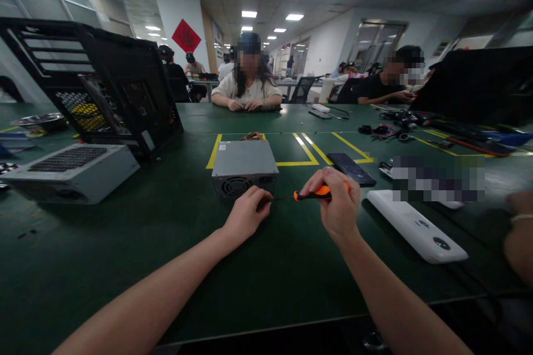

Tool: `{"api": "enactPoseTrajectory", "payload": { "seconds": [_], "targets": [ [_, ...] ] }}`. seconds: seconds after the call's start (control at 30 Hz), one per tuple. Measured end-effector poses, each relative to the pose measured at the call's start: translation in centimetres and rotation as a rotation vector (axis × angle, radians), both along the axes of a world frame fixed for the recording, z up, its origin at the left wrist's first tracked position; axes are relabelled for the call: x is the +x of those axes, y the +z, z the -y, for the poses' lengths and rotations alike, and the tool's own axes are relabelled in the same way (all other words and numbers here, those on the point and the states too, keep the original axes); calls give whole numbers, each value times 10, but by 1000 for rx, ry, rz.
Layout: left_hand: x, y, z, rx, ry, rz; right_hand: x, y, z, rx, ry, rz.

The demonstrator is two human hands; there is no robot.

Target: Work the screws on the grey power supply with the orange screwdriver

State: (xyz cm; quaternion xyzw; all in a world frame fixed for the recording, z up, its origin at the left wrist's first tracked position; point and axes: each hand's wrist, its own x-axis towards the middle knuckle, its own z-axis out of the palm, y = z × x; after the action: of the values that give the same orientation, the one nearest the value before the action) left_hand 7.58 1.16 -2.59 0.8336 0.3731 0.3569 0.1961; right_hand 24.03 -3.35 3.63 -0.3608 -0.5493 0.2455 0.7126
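A grey computer power supply [245, 156] with a round fan grille sits on the green table in front of me. My right hand [342, 208] is closed around the orange and black handle of a screwdriver [321, 193]. Its thin shaft points left, toward the lower right corner of the power supply. My left hand [247, 213] is in front of the fan side, thumb and fingers pinched together at the screwdriver's tip. Whatever those fingers hold is too small to make out, and the tip itself is hidden by them.
Left stand a black computer case [137, 94] and a second power supply [75, 169]. Right lie a dark phone [352, 168], a white power bank [410, 222] and cables [385, 131]. A person [247, 86] sits opposite; another person's arm [520, 233] reaches in at the right edge.
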Motion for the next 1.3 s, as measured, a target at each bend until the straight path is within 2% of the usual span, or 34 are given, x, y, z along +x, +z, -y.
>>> {"api": "enactPoseTrajectory", "payload": {
  "seconds": [0.3,0.47,0.67,0.8,0.9,1.07,1.17,1.3],
  "targets": [
    [0,0,1,12,4,-43,-1,-1,1,-27,37,15],
    [-1,-4,-2,41,7,-99,-3,-2,4,-10,41,88],
    [-6,1,-3,162,53,-340,-5,-1,9,15,73,281],
    [-5,10,1,260,31,-530,-6,-4,10,4,57,358],
    [-3,14,4,339,-23,-647,-9,-6,13,61,77,495],
    [0,19,8,402,-59,-773,-19,-5,21,258,145,754],
    [0,20,8,422,-46,-793,-21,-6,22,295,142,790],
    [-1,20,7,415,-32,-824,-19,-9,18,252,89,761]
  ]
}}
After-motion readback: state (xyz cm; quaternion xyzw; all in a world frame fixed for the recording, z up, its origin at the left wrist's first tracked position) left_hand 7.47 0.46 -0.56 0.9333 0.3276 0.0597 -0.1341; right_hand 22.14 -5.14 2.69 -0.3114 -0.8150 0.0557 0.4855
